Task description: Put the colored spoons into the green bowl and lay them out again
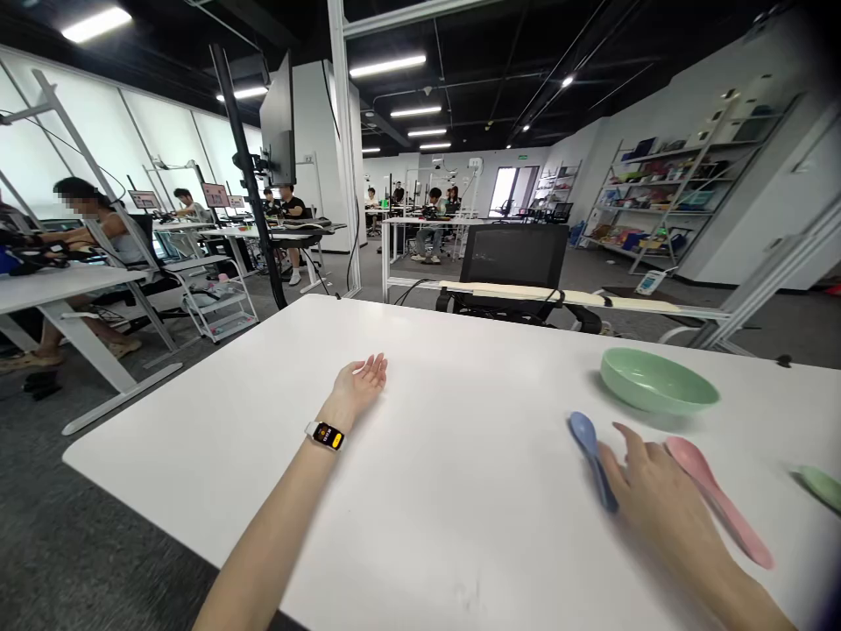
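On the white table (420,491), my left hand (358,386) rests on its side, palm turned to the right, fingers loosely extended and nothing in them. A watch (327,436) is on that wrist. My right hand (647,482) hovers at the right between two spoons, its fingers apart. Its thumb is close to the handle of the blue spoon (584,434); whether they touch, I cannot tell. Just right of this hand lies the pink spoon (719,499), partly behind the fingers. Beyond them stands a green bowl (657,382).
Another green object (821,486) is cut off at the right edge. A black office chair (512,254) and a padded rail (558,294) stand behind the table's far edge. Farther back are shelves (663,188), a white cart (220,307) and several people at desks.
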`<state>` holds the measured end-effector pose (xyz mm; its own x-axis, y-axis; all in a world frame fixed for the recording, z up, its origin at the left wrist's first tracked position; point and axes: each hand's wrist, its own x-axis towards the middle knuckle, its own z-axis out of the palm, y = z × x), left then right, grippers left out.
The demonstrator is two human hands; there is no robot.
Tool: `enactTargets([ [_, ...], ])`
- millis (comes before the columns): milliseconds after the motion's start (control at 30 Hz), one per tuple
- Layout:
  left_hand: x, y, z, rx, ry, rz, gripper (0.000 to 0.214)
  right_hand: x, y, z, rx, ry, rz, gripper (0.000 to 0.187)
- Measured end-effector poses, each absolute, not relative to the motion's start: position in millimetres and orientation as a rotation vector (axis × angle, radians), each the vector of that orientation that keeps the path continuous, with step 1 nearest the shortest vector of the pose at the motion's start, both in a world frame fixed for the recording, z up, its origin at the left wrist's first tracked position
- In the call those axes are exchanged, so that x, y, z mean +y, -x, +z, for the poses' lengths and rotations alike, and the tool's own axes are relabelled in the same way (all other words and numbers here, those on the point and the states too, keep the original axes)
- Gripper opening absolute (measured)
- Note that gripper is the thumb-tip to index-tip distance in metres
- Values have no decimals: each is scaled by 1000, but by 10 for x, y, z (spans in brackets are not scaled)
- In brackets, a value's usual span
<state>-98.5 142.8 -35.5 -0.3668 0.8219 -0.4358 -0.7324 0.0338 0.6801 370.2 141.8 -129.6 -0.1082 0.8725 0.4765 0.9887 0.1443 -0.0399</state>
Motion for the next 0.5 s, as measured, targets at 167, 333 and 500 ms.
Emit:
enactTargets([
  [167,1509,1038,-449,1321,-408,1662,14,1567,-4195,-1126,-1710,2224,-716,61],
  [333,1512,1100,-535,1625,-836,1634,5,1586,-4438,-1194,-1690,2425,-629,49],
  [500,1542,1256,-860,2046,-1620,1245,27,1541,-4440,-1102,-1710,2436,-127,46],
])
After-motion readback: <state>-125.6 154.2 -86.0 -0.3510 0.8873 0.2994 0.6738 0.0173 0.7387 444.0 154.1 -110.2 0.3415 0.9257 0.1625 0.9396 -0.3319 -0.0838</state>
